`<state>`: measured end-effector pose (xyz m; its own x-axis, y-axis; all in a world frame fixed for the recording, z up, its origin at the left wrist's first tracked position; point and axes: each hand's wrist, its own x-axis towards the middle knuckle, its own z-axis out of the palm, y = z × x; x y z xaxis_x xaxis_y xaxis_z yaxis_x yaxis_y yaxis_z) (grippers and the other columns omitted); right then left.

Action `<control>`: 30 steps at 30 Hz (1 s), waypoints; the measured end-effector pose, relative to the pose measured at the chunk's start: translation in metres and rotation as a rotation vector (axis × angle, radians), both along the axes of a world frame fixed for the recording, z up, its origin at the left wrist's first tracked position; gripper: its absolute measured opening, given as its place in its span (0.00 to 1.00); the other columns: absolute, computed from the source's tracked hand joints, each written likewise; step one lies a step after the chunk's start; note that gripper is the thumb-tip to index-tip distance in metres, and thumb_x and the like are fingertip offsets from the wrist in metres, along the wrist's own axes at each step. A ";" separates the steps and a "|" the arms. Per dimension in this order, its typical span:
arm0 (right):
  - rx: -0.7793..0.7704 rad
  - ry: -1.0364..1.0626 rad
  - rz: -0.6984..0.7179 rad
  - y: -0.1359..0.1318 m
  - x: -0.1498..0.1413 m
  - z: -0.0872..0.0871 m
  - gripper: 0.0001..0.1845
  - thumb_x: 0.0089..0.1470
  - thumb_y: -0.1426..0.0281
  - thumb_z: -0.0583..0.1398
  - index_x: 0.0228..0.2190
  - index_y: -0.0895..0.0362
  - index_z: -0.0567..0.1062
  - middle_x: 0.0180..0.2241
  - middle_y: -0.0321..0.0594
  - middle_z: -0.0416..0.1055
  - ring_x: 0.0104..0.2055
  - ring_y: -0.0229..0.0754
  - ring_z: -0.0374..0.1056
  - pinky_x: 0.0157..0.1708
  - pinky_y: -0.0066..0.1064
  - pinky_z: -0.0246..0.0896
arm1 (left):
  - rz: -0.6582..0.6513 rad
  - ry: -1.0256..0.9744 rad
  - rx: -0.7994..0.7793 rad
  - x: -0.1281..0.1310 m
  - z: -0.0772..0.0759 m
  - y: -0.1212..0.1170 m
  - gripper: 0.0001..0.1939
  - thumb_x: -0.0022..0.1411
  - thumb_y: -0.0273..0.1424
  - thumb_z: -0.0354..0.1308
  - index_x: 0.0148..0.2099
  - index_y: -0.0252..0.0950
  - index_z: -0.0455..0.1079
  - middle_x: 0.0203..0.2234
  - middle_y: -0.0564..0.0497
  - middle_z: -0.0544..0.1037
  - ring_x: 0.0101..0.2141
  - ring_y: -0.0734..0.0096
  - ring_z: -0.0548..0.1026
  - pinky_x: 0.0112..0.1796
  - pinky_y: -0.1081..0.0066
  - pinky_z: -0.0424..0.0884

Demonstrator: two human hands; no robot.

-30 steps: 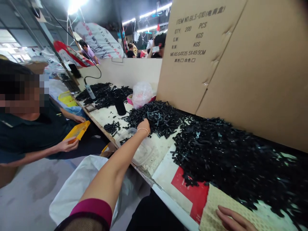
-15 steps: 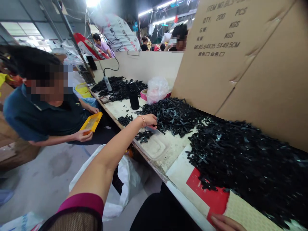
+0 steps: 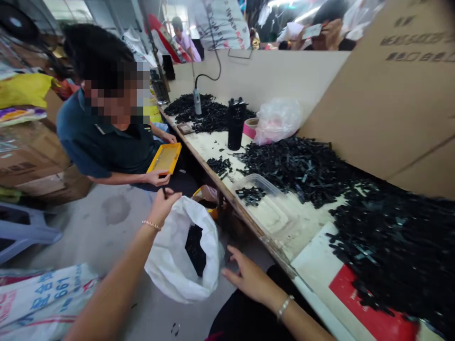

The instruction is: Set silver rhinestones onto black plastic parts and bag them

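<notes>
left hand (image 3: 164,202) pinches small black part over white bag (image 3: 177,265); right hand (image 3: 249,277) open beside bag.

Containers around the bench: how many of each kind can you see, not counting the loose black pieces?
White sack on the floor, its rim held by the left hand, right hand beside it: 1
Clear plastic tub on the table: 1
Black cup: 1
Yellow tray in a co-worker's hand: 1
Clear plastic bag: 1
Total: 5
</notes>
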<state>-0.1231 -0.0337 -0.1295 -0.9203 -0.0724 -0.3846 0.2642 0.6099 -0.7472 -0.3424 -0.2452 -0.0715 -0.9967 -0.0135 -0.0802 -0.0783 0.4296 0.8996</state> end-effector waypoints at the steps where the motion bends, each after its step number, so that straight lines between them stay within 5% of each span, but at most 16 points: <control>1: 0.047 -0.007 0.001 -0.010 -0.012 -0.009 0.39 0.56 0.60 0.59 0.62 0.64 0.52 0.55 0.57 0.61 0.47 0.49 0.68 0.46 0.39 0.65 | 0.054 0.004 -0.164 0.004 -0.015 -0.024 0.21 0.45 0.42 0.60 0.37 0.34 0.63 0.34 0.44 0.71 0.43 0.51 0.70 0.44 0.58 0.68; 3: 0.144 -0.033 0.014 -0.029 -0.029 -0.023 0.47 0.55 0.58 0.60 0.64 0.65 0.43 0.58 0.60 0.56 0.53 0.53 0.64 0.49 0.41 0.62 | 0.043 -0.058 -0.643 0.015 -0.045 -0.064 0.31 0.45 0.50 0.60 0.43 0.30 0.65 0.42 0.35 0.70 0.47 0.42 0.69 0.47 0.53 0.66; 5: 0.228 -0.091 0.039 -0.044 -0.036 -0.034 0.52 0.54 0.56 0.60 0.64 0.65 0.37 0.55 0.61 0.61 0.52 0.56 0.65 0.48 0.43 0.62 | 0.011 -0.156 -0.854 0.026 -0.072 -0.090 0.38 0.44 0.53 0.60 0.47 0.26 0.66 0.45 0.29 0.69 0.47 0.36 0.70 0.46 0.50 0.66; 10: 0.248 -0.169 0.000 -0.063 -0.026 -0.072 0.52 0.51 0.63 0.61 0.64 0.67 0.36 0.43 0.58 0.72 0.41 0.57 0.72 0.40 0.42 0.65 | -0.162 -0.385 -0.949 0.034 -0.110 -0.106 0.31 0.57 0.53 0.50 0.44 0.28 0.71 0.41 0.30 0.75 0.43 0.40 0.74 0.40 0.55 0.69; 16: -0.036 -0.158 -0.286 -0.040 -0.032 -0.104 0.22 0.52 0.73 0.50 0.47 0.62 0.70 0.40 0.48 0.74 0.43 0.48 0.70 0.43 0.33 0.64 | -0.279 -0.281 -0.887 0.019 -0.100 -0.088 0.23 0.65 0.43 0.44 0.36 0.33 0.75 0.35 0.39 0.79 0.38 0.53 0.76 0.35 0.67 0.67; 21: -0.212 0.078 -0.575 -0.012 -0.039 -0.094 0.29 0.56 0.59 0.46 0.54 0.62 0.65 0.48 0.50 0.70 0.48 0.49 0.67 0.46 0.34 0.63 | -0.239 -0.197 -0.891 0.001 -0.082 -0.083 0.20 0.67 0.40 0.43 0.42 0.34 0.73 0.37 0.41 0.78 0.40 0.58 0.75 0.34 0.70 0.65; 27: -0.157 -0.023 -0.429 -0.007 -0.037 -0.107 0.24 0.50 0.64 0.53 0.47 0.61 0.71 0.40 0.50 0.74 0.42 0.53 0.69 0.46 0.42 0.63 | -0.305 -0.261 -0.903 -0.001 -0.088 -0.075 0.20 0.66 0.39 0.46 0.37 0.32 0.75 0.34 0.39 0.79 0.37 0.56 0.77 0.32 0.70 0.66; 30: -0.125 0.030 -0.488 -0.001 -0.038 -0.110 0.25 0.56 0.65 0.49 0.54 0.60 0.65 0.50 0.50 0.68 0.51 0.49 0.64 0.52 0.39 0.58 | -0.329 -0.254 -0.909 0.006 -0.085 -0.076 0.22 0.66 0.41 0.43 0.41 0.32 0.74 0.37 0.38 0.78 0.40 0.53 0.76 0.36 0.67 0.67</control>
